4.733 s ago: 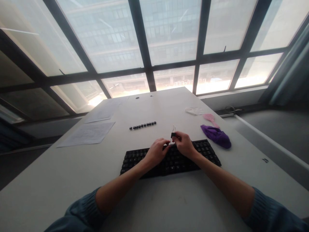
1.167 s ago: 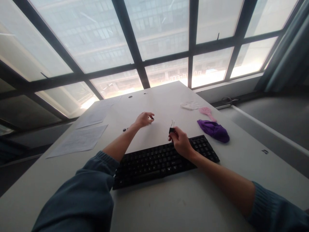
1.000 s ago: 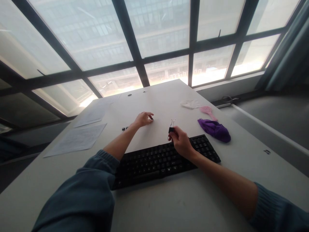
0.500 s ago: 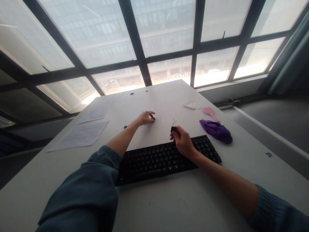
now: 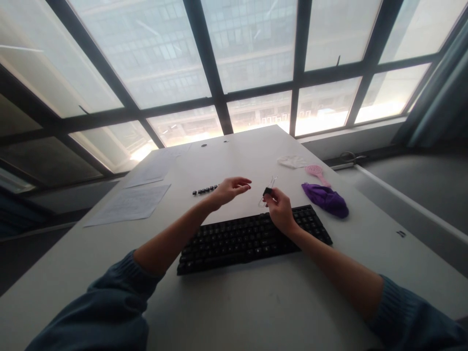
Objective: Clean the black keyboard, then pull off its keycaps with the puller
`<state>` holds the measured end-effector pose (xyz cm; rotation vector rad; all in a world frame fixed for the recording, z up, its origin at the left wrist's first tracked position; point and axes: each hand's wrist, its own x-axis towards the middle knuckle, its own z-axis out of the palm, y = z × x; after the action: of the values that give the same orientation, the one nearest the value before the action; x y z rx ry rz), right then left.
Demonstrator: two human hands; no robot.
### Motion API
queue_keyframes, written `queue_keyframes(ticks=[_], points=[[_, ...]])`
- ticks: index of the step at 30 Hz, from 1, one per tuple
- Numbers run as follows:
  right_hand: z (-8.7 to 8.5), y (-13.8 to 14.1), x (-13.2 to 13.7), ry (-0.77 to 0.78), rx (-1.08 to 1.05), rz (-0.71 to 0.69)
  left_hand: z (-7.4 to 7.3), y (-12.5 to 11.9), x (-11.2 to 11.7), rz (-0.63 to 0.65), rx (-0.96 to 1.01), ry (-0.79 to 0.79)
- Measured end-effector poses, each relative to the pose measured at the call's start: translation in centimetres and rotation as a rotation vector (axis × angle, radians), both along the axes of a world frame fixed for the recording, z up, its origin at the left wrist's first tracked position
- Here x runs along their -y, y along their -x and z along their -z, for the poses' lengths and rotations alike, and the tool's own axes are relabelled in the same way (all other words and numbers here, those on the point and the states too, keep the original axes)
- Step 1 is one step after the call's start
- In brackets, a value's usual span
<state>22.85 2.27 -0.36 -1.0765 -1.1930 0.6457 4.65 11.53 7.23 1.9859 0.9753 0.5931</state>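
Observation:
My right hand (image 5: 281,208) grips a black binder clip (image 5: 268,191) whose silver wire handles stick out above and below the fingers. To its left my left hand (image 5: 231,190) hovers over the table, fingers stretched toward the clip but apart from it, with nothing visible in them. A row of small black keycaps (image 5: 204,190) lies on the table behind my left wrist, its right end hidden by that hand. Below both hands sits a black keyboard (image 5: 237,243); my right hand and forearm cover part of its right side.
Printed sheets of paper (image 5: 127,204) lie at the left of the white table (image 5: 234,307). To the right are a purple cloth pouch (image 5: 325,199), a pink hairbrush (image 5: 316,173) and a crumpled whitish packet (image 5: 291,161). Large windows stand beyond the far edge.
My left hand has let go of a small black keycap and moved right toward the binder clip, uncovering more of the keycap row. My right hand has tilted the clip.

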Motion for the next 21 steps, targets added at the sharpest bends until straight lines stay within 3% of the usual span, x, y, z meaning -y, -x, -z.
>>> queue_keyframes(ticks=[4, 8, 10, 14, 21], points=[[-0.7, -0.6, -0.1, -0.006, -0.053, 0.032, 1.1, -0.8, 4.5, -0.015, 0.002, 0.015], [-1.1, -1.5, 0.4, -0.015, 0.027, -0.018, 3.4, -1.4, 6.8, -0.079, -0.080, -0.277], [-1.0, -1.8, 0.7, -0.020, 0.091, -0.039, 4.5, -1.8, 7.4, -0.089, -0.124, -0.387], [-0.5, -2.0, 0.9, -0.005, 0.180, -0.067, 5.9, -2.3, 8.0, -0.080, -0.141, -0.412], [-0.2, -1.7, 0.8, 0.006, 0.273, -0.126, 6.8, -2.3, 8.2, -0.057, -0.143, -0.447]])
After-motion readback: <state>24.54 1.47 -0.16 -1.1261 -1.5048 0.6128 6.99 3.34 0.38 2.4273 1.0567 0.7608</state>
